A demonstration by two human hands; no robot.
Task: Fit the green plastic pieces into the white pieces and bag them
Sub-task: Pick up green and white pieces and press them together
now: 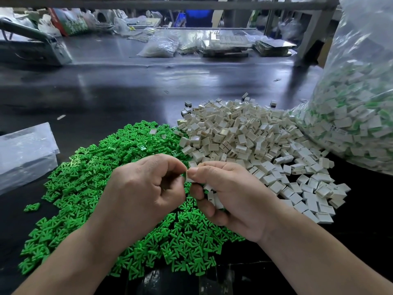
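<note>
Both hands meet just above the heap of small green forked plastic pieces [85, 177] on the dark glossy table [106, 92]. I see my left hand [144, 188] curled, thumb and forefinger tips pinching the left edge of one small white plastic housing [190, 177]. My right hand [234, 199] pinches its other edge, lower fingers curled round spare white housings [215, 200]. Only a sliver of the pinched housing shows, long axis roughly upright; its opening's direction I cannot tell. Beyond lie the loose white housing pile [244, 135] and a big clear plastic bag [361, 113] of fitted pieces.
</note>
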